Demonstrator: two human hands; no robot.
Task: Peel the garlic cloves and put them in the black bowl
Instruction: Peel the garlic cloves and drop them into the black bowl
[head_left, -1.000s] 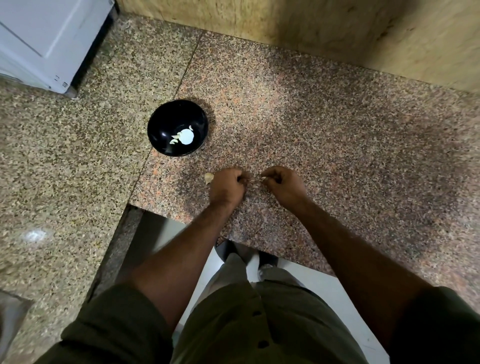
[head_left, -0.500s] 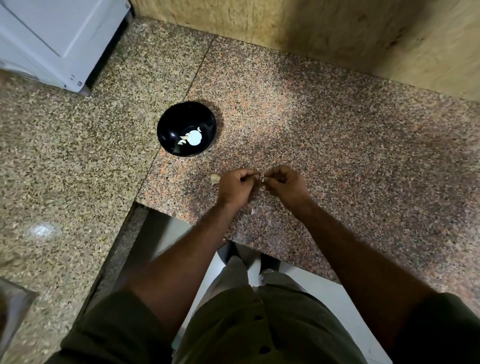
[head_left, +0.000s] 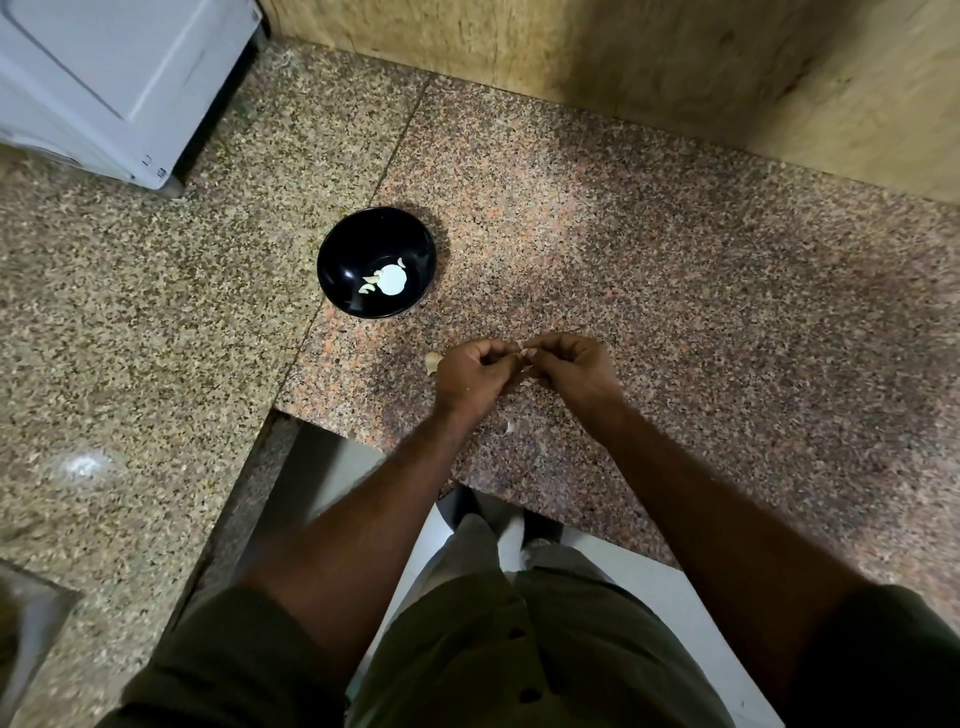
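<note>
A black bowl sits on the granite counter, up and left of my hands, with a few pale peeled garlic cloves beside a white glare spot inside. My left hand and my right hand meet fingertip to fingertip just above the counter, both pinching a small garlic clove that is mostly hidden between the fingers. A loose piece of garlic skin lies just left of my left hand. Another pale scrap lies on the counter below my wrists.
A white appliance stands at the back left. A wooden wall runs along the back of the counter. The counter's front edge drops off just below my hands, with my legs and the floor beneath.
My hands have come closer together, fingertips now meeting around the clove. The view has drifted, so the bowl sits a little further right in the frame.
</note>
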